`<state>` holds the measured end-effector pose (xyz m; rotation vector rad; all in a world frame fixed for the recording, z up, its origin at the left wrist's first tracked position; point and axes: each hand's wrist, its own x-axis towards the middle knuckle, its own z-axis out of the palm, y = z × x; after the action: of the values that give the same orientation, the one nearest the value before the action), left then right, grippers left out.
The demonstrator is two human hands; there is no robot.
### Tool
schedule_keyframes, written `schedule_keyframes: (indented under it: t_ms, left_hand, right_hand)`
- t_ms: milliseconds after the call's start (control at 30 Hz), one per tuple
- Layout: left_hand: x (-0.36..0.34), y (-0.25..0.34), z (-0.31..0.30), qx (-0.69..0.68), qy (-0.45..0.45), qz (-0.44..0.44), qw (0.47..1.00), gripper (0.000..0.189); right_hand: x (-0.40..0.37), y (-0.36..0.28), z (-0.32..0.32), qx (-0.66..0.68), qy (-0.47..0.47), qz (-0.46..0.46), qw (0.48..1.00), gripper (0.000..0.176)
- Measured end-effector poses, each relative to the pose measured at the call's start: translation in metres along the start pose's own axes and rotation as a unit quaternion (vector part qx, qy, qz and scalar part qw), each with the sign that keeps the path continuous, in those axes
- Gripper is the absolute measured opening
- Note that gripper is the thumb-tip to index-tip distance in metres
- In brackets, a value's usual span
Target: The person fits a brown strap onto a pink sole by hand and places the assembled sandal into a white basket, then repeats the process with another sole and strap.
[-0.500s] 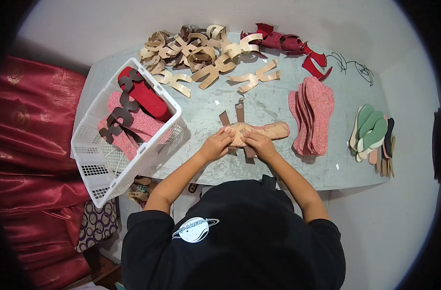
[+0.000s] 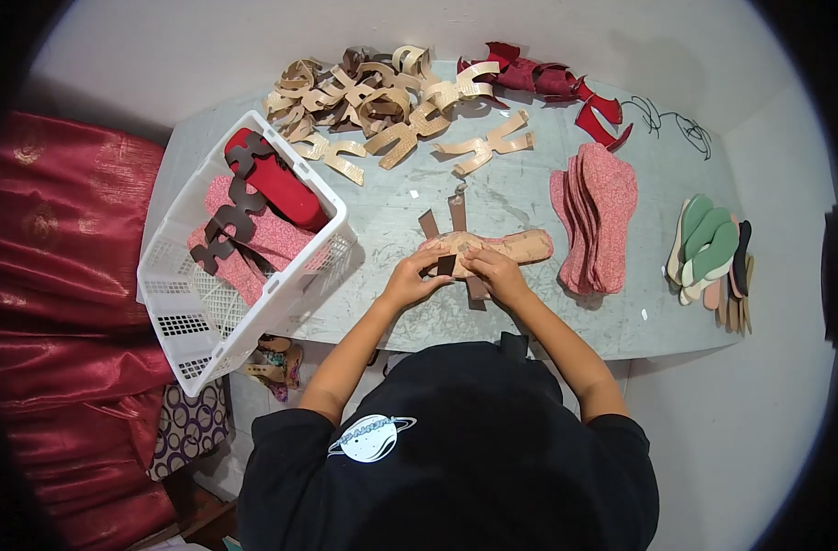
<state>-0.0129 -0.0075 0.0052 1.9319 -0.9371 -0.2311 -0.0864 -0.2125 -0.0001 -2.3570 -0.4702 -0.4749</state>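
Tan sole [image 2: 520, 246] under both hands on the worktop [image 2: 492, 197].
Left hand [image 2: 408, 283] pinches a brown strap [image 2: 446, 264]; right hand [image 2: 494, 273], just beside, grips the sole with curled fingers.

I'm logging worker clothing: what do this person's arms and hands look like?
Left hand and right hand are bare, with no gloves, rings or watch visible. Forearms are uncovered below the short black sleeves of a T-shirt with a white ringed-planet print.

You have bare table [image 2: 391, 211] between the white basket [image 2: 253, 271], close by your left hand [image 2: 406, 283], and the pink insole stack [image 2: 595, 220] beside your right hand [image 2: 498, 274]. Tan straps [image 2: 382, 101] crowd the far edge. Brown strips [image 2: 427, 223] lie just beyond the beige insole [image 2: 515, 246].
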Motion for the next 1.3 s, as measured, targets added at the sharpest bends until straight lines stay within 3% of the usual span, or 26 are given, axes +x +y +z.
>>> schedule_keyframes:
  t_ms: [67, 367, 600, 667, 767, 1300]
  left_hand:
    - [0.001, 0.002, 0.0, -0.064, -0.01, -0.062, 0.996, 0.046]
    - [0.005, -0.006, 0.008, -0.209, 0.004, -0.147, 0.967, 0.06]
    - [0.004, -0.008, 0.013, -0.239, 0.006, -0.176, 0.955, 0.062]
    - [0.002, -0.012, 0.014, -0.229, 0.02, -0.149, 0.962, 0.057]
    - [0.004, -0.002, 0.008, -0.167, 0.015, -0.116, 0.979, 0.051]
    - [0.0, -0.009, 0.01, -0.164, -0.002, -0.139, 0.977, 0.028]
  right_hand:
    - [-0.001, 0.0, 0.0, 0.014, -0.021, 0.023, 0.999, 0.024]
    - [-0.001, 0.002, -0.008, 0.055, -0.096, 0.04, 0.993, 0.031]
    - [-0.002, -0.001, -0.014, 0.073, -0.106, 0.038, 0.991, 0.03]
    - [-0.003, 0.001, -0.013, 0.072, -0.119, 0.038, 0.99, 0.043]
    - [-0.003, 0.0, -0.014, 0.069, -0.116, 0.043, 0.99, 0.033]
    - [-0.008, 0.007, -0.019, 0.066, -0.179, 0.047, 0.981, 0.055]
